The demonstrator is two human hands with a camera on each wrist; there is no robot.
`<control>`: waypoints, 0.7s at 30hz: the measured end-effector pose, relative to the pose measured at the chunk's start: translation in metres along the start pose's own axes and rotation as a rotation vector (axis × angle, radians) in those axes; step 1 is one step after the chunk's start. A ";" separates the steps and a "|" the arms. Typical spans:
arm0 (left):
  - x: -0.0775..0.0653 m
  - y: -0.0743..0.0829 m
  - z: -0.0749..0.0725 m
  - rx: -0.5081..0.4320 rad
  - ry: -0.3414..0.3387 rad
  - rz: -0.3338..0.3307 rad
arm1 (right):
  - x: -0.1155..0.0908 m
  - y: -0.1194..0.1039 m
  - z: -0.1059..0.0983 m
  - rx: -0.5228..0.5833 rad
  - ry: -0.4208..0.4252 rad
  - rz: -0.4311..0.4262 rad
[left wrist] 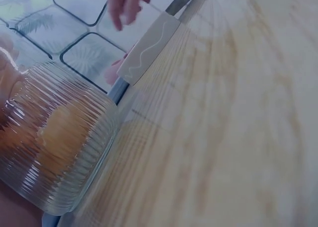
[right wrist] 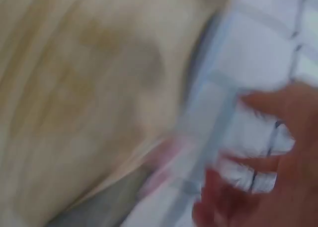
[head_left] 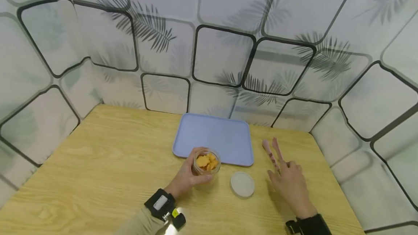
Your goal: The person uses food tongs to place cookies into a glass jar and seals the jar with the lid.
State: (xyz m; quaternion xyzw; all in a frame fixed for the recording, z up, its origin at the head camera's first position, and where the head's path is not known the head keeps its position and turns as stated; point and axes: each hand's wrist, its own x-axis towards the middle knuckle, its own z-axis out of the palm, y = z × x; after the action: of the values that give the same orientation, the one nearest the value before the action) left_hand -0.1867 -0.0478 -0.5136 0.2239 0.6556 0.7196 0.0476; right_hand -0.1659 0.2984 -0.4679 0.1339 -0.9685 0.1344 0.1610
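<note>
My left hand (head_left: 191, 173) grips a clear glass jar (head_left: 196, 170) from its left side, fingers behind and thumb in front. Orange chunks (head_left: 206, 161) lie inside; the left wrist view shows the jar's ribbed wall (left wrist: 94, 137). A round whitish lid (head_left: 242, 184) lies on the table right of the jar. My right hand (head_left: 290, 184) is over the near end of a pink tongs-like utensil (head_left: 269, 152), which has two arms spreading away from me. In the left wrist view, the right hand (left wrist: 126, 6) hangs above the pink utensil (left wrist: 113, 72), fingers loosely bent. The right wrist view is blurred.
A blue rectangular tray (head_left: 215, 137) lies behind the jar, near the table's back edge. The wood-grain table (head_left: 107, 155) is enclosed at the back and sides by pale patterned curtains (head_left: 166, 53) with leaf prints.
</note>
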 end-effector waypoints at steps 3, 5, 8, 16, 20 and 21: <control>-0.001 0.001 -0.001 -0.007 0.008 -0.001 | 0.001 -0.033 0.001 0.035 -0.079 -0.130; 0.000 0.001 -0.002 -0.008 0.015 0.009 | 0.003 -0.051 0.004 0.058 -0.195 -0.133; 0.003 0.001 -0.003 0.010 0.010 0.033 | 0.006 -0.065 0.009 0.012 -0.303 -0.108; 0.005 -0.001 -0.002 0.009 0.004 0.045 | 0.039 -0.069 0.000 0.254 -0.228 -0.173; 0.002 -0.003 -0.001 0.011 -0.005 0.041 | 0.057 -0.094 -0.021 0.426 -0.217 -0.302; 0.001 -0.004 -0.001 0.011 -0.009 0.046 | 0.061 -0.101 -0.024 0.438 -0.238 -0.347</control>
State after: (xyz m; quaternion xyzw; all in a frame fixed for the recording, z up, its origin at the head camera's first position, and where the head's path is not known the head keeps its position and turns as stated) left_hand -0.1885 -0.0476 -0.5171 0.2424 0.6539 0.7159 0.0331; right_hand -0.1841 0.1983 -0.4029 0.3438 -0.8912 0.2938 0.0343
